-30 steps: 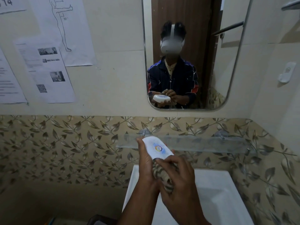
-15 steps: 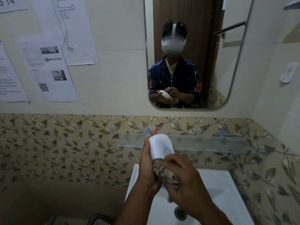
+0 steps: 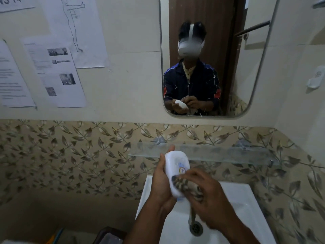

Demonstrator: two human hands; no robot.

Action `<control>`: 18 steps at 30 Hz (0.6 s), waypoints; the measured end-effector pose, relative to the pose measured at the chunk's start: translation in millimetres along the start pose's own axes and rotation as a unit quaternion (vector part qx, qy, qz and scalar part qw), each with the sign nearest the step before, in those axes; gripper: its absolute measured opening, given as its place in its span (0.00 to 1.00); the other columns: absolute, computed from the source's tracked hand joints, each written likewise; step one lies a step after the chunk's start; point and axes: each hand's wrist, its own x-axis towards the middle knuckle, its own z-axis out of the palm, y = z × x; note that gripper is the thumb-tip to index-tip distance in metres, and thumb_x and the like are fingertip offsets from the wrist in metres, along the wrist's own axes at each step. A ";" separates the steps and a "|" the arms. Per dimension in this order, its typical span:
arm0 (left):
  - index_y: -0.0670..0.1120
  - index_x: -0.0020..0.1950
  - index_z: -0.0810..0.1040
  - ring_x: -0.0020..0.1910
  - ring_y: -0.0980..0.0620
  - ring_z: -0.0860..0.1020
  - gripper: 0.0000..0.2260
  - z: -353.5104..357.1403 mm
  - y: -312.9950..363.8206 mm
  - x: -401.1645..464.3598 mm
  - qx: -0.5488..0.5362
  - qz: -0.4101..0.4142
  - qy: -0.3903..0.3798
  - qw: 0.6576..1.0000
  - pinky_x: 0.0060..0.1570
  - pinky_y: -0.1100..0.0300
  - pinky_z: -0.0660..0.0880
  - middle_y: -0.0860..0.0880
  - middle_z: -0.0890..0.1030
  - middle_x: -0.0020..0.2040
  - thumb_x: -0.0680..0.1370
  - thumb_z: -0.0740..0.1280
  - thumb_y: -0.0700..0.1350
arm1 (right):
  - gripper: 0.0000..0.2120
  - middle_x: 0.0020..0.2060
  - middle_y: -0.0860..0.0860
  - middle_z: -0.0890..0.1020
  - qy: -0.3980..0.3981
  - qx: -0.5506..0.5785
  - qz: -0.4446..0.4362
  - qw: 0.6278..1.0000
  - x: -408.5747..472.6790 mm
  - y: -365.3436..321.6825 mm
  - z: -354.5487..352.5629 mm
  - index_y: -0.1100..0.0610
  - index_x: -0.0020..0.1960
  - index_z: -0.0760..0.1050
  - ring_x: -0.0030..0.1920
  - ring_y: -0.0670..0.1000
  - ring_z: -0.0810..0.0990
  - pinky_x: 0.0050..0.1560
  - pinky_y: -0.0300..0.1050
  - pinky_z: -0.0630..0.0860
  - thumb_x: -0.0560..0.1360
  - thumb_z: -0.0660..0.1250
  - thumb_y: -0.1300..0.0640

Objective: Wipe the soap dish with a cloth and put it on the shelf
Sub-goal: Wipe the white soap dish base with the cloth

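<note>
A white oval soap dish (image 3: 176,166) with a small coloured label stands almost upright in my left hand (image 3: 161,184), above the white sink (image 3: 246,205). My right hand (image 3: 209,196) presses a striped brown cloth (image 3: 186,186) against the dish's lower part. The dish's bottom end is hidden under the cloth and my fingers. A glass shelf (image 3: 228,154) runs along the wall just behind and above the dish.
A mirror (image 3: 211,55) hangs over the shelf and reflects a person with a headset. Paper sheets (image 3: 54,73) are stuck on the wall at left. A white wall holder (image 3: 315,79) is at right. The sink drain (image 3: 196,228) lies below my hands. A dark bin (image 3: 109,236) sits low left.
The soap dish has turned in my left hand from tilted flat to nearly upright. My right hand with the cloth has slid along its lower part.
</note>
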 end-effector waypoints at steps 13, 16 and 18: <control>0.52 0.65 0.77 0.62 0.41 0.76 0.19 -2.8 -0.1 1.0 -0.024 0.024 0.063 0.997 0.60 0.46 0.73 0.43 0.73 0.71 0.84 0.52 0.58 | 0.12 0.51 0.44 0.79 -0.032 0.033 0.019 0.999 -7.5 -8.9 4.7 0.45 0.59 0.80 0.53 0.41 0.80 0.50 0.31 0.74 0.76 0.69 0.53; 0.49 0.73 0.68 0.71 0.41 0.69 0.23 1.0 3.1 -1.4 -0.036 0.021 0.074 0.996 0.71 0.45 0.63 0.45 0.67 0.76 0.82 0.55 0.59 | 0.11 0.50 0.45 0.82 -0.003 0.099 0.101 0.990 -5.0 4.5 -6.0 0.47 0.54 0.83 0.52 0.43 0.82 0.52 0.40 0.78 0.75 0.73 0.60; 0.51 0.70 0.70 0.67 0.45 0.74 0.29 8.1 -4.9 -3.5 -0.007 0.031 0.052 0.998 0.71 0.44 0.67 0.46 0.67 0.75 0.74 0.68 0.64 | 0.12 0.49 0.46 0.83 0.069 0.075 0.160 0.982 3.6 9.7 -5.9 0.48 0.52 0.83 0.52 0.45 0.82 0.52 0.40 0.78 0.73 0.74 0.63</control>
